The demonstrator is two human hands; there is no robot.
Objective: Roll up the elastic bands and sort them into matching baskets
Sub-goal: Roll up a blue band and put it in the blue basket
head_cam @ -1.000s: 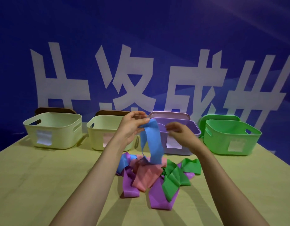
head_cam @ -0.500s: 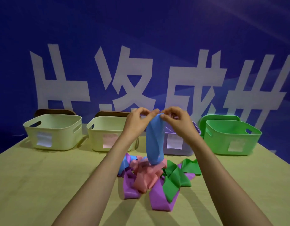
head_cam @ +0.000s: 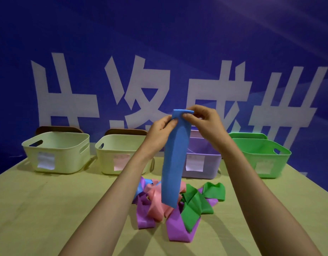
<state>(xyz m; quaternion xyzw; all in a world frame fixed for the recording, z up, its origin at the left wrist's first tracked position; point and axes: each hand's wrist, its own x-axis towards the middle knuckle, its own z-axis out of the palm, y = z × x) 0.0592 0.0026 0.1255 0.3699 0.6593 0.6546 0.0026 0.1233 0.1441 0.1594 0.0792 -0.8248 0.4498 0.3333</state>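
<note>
A blue elastic band [head_cam: 173, 163] hangs flat and straight in mid-air above the table. My left hand [head_cam: 162, 132] pinches its top left corner and my right hand [head_cam: 203, 121] pinches its top right edge. Under it lies a tangled pile: a pink band [head_cam: 155, 202], a purple band [head_cam: 176, 230], a green band [head_cam: 196, 206] and another blue band [head_cam: 140, 187], mostly hidden. Along the back stand two cream baskets [head_cam: 56, 145] [head_cam: 111, 146], a lilac basket [head_cam: 205, 150] partly hidden by the band and my hands, and a green basket [head_cam: 261, 154].
The table [head_cam: 48, 209] has a pale yellow-green top with bare room left and right of the pile. Each basket carries a paper label on its front. A blue banner with large white characters [head_cam: 71, 100] fills the wall behind.
Both hands have risen, lifting the blue band off the pile. It was twisted and draped a second ago; now it hangs flat, held at its top by both hands.
</note>
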